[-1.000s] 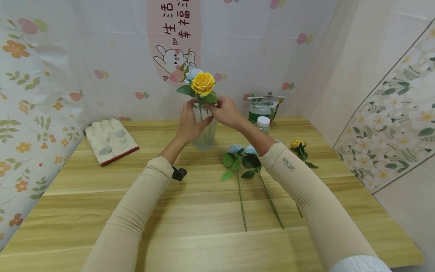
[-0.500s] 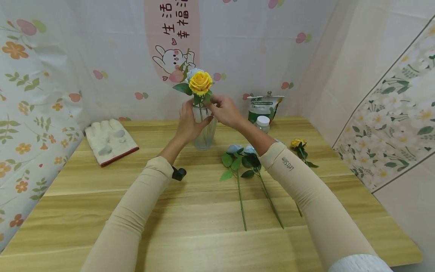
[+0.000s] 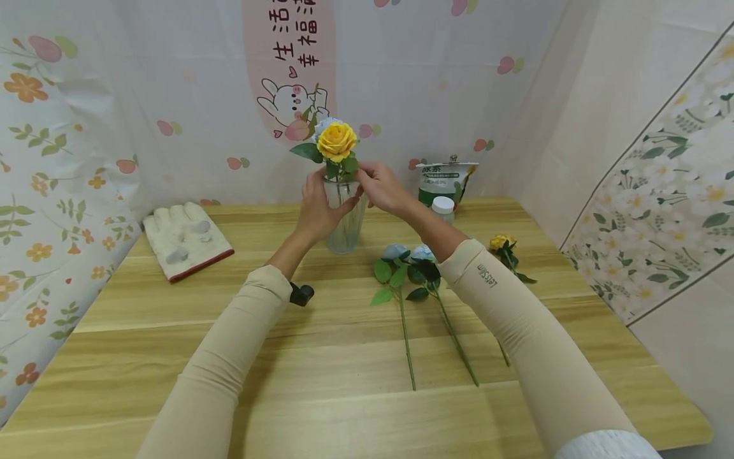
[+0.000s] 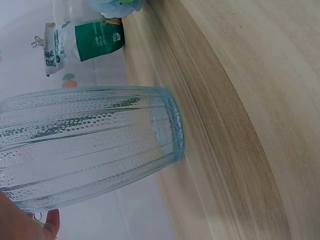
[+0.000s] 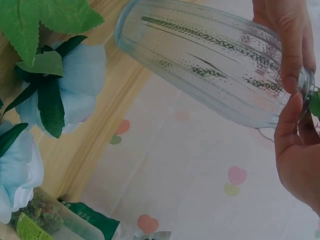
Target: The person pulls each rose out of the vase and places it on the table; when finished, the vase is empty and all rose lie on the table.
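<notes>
A clear ribbed glass vase (image 3: 344, 234) stands upright near the back of the table. My left hand (image 3: 317, 209) grips it just below the rim, with the thumb across the front. On the other side, my right hand (image 3: 385, 190) holds the rim between thumb and fingers; the right wrist view shows its thumb (image 5: 289, 117) against the glass. A yellow artificial rose (image 3: 336, 141) stands in the vase, and a pale blue flower (image 3: 327, 123) shows partly behind it. Their stems reach down inside the glass. Some of my fingertips are hidden by leaves and the rim.
Two blue artificial flowers (image 3: 423, 253) and a yellow rose (image 3: 502, 242) lie on the table at right. Behind them are a white-capped jar (image 3: 443, 206) and a green-white pouch (image 3: 444, 182). A work glove (image 3: 188, 239) lies at left; a small black object (image 3: 302, 293) is partly behind my left sleeve.
The yellow rose has shifted slightly left and sits closer over the vase. My right fingers have moved from the leaves under the bloom down to the rim. My left hand has stayed on the vase.
</notes>
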`<state>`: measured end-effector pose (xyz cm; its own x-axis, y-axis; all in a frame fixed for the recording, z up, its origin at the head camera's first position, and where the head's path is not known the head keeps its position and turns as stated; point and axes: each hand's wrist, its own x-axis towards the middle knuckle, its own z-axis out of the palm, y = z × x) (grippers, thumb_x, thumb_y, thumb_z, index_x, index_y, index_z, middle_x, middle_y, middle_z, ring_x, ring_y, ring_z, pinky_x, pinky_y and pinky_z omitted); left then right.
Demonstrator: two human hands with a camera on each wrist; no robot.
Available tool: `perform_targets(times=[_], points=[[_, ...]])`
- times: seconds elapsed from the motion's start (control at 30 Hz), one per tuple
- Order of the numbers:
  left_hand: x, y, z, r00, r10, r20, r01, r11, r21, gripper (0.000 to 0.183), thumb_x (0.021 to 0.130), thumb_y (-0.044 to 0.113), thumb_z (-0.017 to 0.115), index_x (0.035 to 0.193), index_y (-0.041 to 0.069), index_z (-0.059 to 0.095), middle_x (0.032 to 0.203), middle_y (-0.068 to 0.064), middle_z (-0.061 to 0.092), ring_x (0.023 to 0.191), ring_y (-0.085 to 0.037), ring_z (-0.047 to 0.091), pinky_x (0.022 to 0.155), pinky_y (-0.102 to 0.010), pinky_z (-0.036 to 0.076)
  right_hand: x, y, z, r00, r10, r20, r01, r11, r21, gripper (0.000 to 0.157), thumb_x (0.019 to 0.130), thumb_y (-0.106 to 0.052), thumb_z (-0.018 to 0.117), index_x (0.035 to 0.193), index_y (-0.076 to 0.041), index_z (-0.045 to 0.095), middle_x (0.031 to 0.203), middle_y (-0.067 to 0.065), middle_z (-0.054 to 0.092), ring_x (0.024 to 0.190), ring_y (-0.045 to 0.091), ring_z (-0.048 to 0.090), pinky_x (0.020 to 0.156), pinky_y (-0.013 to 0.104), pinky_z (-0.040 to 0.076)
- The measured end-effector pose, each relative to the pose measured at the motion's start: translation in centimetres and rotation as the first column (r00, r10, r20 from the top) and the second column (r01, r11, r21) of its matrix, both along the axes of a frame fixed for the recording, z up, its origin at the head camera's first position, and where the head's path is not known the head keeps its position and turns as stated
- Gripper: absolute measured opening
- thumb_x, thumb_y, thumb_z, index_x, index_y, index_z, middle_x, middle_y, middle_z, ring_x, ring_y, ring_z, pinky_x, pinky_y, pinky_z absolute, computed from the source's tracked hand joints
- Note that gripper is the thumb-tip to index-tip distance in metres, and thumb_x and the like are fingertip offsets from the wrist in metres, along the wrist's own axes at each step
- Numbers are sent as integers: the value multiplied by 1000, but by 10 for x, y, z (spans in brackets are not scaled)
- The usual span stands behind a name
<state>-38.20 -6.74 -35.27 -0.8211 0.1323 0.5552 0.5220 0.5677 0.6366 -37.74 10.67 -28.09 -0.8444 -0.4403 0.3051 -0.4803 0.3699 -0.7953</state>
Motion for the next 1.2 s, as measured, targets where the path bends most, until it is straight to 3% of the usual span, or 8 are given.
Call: perform_targets(times=[0.17,0.27,0.47,0.57,0.77,0.93,1.07,1.2], points=[[-2,0,-2,1000,12,-21,-12,1000,-10,83,88,38,74,148,2,30,144,-17,36,131,-34,34,107,-52,34,0,-1,1,1000,-14,7,14,1000,19,35,107,-24,42,116,2,65,102,17,62,78,24,60,59,42,53],[-2,1,-3,999,9,-44,-9,1000,-6,80,88,37,75,147,4,32,143,-16,37,129,-34,35,106,-53,34,0,-2,1,999,-32,6,32,999,36,34,105,-27,48,124,-5,67,107,9,66,78,31,60,65,52,52],[0,2,-2,999,1,-37,-1,1000,-5,82,86,37,77,147,7,32,141,-15,39,130,-33,34,107,-51,34,-2,-3,0,999,-46,-14,46,998,52,33,102,-32,55,115,-5,71,95,11,65,75,35,56,60,38,51],[0,3,-2,999,-9,-34,9,1000,-5,82,86,37,77,147,7,32,141,-15,38,130,-32,34,107,-50,33,-3,-3,-2,997,-52,-50,54,997,47,32,101,-28,58,122,-5,66,101,11,65,80,30,59,63,32,51],[1,4,1,1000,-19,-7,19,1000,19,80,87,40,75,146,6,33,143,-16,37,130,-34,34,105,-52,33,-7,-6,-1,987,-46,-151,51,998,26,31,98,-20,63,121,-1,57,99,16,65,77,25,62,63,33,54],[2,2,4,999,-13,32,12,999,35,80,88,40,73,147,5,32,143,-15,36,131,-33,32,105,-52,33,-6,-5,-1,987,-73,-142,76,997,18,28,97,-12,65,121,-1,59,101,12,68,64,22,64,58,43,56],[1,1,4,1000,-18,23,17,999,31,79,87,39,72,145,3,32,143,-16,36,131,-34,32,107,-50,31,-4,-6,-1,987,-44,-152,38,998,-42,30,97,-7,62,125,2,55,104,16,68,76,28,67,66,44,57],[0,0,3,1000,-20,18,19,999,36,79,87,41,73,144,2,33,142,-17,37,131,-35,32,107,-51,31,-1,-6,0,977,-75,-200,73,997,-17,30,98,-11,62,126,-1,58,106,13,68,85,29,69,74,37,57]])
